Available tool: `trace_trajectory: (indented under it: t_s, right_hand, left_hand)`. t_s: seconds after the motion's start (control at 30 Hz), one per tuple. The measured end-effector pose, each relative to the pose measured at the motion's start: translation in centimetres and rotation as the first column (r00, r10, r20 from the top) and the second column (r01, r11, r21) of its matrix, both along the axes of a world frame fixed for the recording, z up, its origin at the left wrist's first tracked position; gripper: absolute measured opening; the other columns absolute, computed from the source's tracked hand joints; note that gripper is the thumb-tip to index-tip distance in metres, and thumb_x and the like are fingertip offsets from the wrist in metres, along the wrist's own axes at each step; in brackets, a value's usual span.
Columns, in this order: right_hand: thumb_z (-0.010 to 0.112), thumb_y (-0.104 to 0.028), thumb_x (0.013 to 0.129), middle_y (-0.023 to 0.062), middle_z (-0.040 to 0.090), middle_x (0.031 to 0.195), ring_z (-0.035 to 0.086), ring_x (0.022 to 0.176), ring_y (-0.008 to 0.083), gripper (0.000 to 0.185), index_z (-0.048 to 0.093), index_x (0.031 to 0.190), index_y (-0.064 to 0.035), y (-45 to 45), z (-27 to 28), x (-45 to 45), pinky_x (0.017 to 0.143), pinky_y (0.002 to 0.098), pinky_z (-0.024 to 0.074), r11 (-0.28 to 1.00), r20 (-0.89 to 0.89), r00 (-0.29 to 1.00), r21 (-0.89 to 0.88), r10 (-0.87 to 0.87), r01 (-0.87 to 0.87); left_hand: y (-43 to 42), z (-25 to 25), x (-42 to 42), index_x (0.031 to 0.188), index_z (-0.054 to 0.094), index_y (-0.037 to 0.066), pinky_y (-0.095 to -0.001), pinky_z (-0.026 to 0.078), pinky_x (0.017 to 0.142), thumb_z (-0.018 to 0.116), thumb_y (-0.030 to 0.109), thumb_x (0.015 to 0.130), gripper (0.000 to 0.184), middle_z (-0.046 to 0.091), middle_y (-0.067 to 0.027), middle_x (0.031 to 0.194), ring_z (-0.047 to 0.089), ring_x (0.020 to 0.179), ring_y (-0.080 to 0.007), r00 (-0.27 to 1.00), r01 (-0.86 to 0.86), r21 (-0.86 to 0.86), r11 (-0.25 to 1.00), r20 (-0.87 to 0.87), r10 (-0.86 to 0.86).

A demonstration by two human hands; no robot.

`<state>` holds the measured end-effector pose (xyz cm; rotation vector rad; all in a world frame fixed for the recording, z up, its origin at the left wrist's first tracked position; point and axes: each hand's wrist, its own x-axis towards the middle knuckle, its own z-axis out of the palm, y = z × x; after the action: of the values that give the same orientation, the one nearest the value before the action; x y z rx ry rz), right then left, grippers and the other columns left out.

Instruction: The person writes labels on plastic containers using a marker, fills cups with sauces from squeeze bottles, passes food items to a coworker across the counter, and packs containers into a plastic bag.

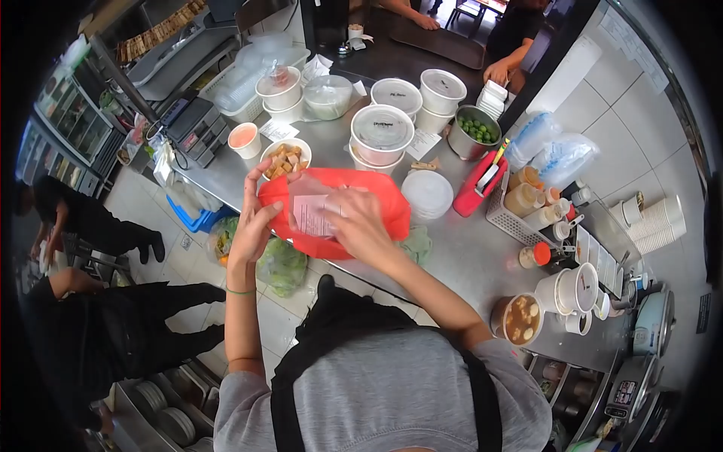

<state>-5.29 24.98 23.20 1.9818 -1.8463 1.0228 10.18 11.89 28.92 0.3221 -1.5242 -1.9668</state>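
A red plastic bag [384, 203] lies at the near edge of the steel counter, under both hands. My left hand [258, 215] is at the bag's left side, its fingers raised and apart, the thumb by a printed slip. The white slip [312, 217] rests on the bag. My right hand [360, 222] is over the slip's right part, slightly blurred, its fingertips on something I cannot make out. Just behind the bag are a bowl of brown cubed food [287, 159] and a stack of lidded white tubs [382, 135].
Clear round lids [427, 193], a pot of green limes [477, 132] and a basket of sauce bottles [523, 197] stand to the right. A soup container [520, 318] sits near my right elbow. Co-workers in black [75, 218] stand at the left; other people's hands show across the counter.
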Motion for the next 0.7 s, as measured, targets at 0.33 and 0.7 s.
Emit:
trace_trajectory:
  t_s: [0.33,0.7]
  right_hand:
    - [0.049,0.011,0.065,0.0126,0.054,0.094,0.055,0.081,0.0252,0.052,0.048,0.113,-0.0084,6.6,-1.2,-10.1,0.075,0.0374,0.0419,0.969,0.483,0.844,0.184,-0.233,0.162]
    - [0.048,0.012,0.073,0.0075,0.052,0.095,0.054,0.059,0.0149,0.050,0.036,0.119,-0.0031,-1.1,16.7,-12.8,0.053,0.0258,0.0448,0.959,0.987,0.053,-0.133,0.150,-0.249]
  left_hand:
    - [-3.5,2.4,0.4,0.126,0.026,0.006,-0.0255,0.046,0.055,0.055,-0.001,0.072,0.061,0.049,-0.0164,0.113,0.055,0.067,-0.0163,0.972,0.200,0.102,0.974,0.102,-0.210]
    - [-13.4,12.6,-5.6,0.121,0.029,0.002,-0.0351,0.048,0.075,0.059,0.011,0.071,0.059,0.041,-0.0337,0.121,0.059,0.080,-0.0268,0.852,0.521,0.196,0.830,-0.178,-0.493]
